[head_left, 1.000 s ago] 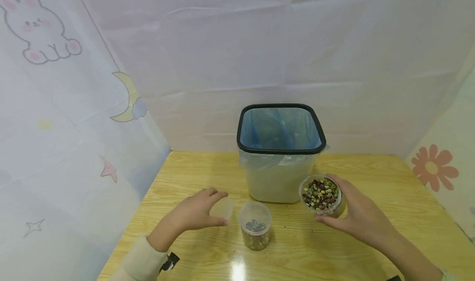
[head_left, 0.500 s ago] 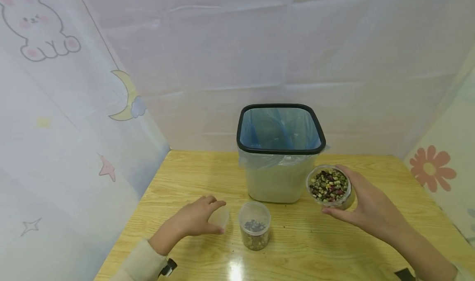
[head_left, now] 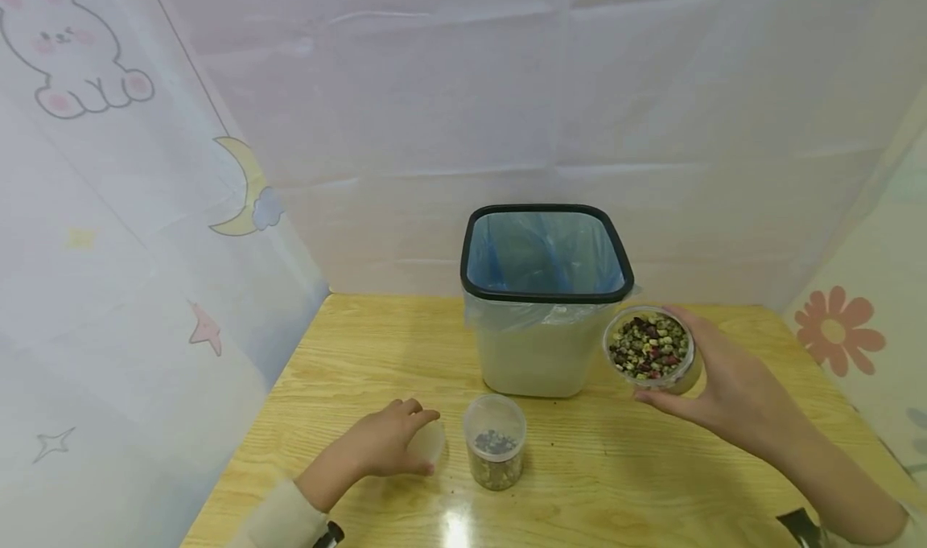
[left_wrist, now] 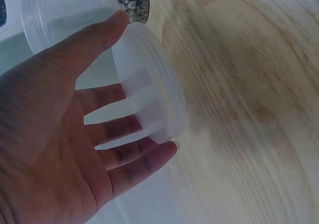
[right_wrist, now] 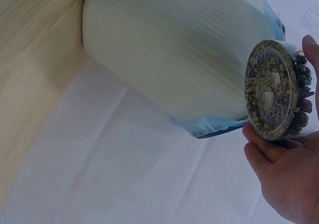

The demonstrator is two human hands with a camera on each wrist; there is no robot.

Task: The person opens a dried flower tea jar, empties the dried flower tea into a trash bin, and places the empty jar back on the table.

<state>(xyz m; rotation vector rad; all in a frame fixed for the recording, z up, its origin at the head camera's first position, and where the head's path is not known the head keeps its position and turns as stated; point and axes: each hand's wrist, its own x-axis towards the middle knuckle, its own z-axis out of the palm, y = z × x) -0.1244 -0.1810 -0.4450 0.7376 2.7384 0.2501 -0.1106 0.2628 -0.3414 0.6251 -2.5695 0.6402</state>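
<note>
My left hand (head_left: 384, 443) holds a round translucent lid (left_wrist: 154, 79) by its edge, thumb on one side and fingers on the other. The lid is tilted and low over the table, left of a clear jar (head_left: 496, 471). That jar stands upright without a lid, partly filled with dried bits, some greyish. Raised at the right, my right hand (head_left: 731, 395) grips a second clear jar (right_wrist: 271, 89) around its side. Its open mouth faces the head view and shows green, yellow and dark red dried pieces. Finer crumbs show through its base in the right wrist view.
A pale bin (head_left: 532, 359) with a black rim and blue liner stands at the back of the wooden table (head_left: 376, 331), left of the raised jar. Printed cloth (head_left: 449, 113) hangs behind and at both sides. A few dark crumbs lie near the standing jar.
My right hand has lifted its jar up and slightly right. My left hand has come down and slightly nearer with the lid. The standing jar and the bin have stayed in place.
</note>
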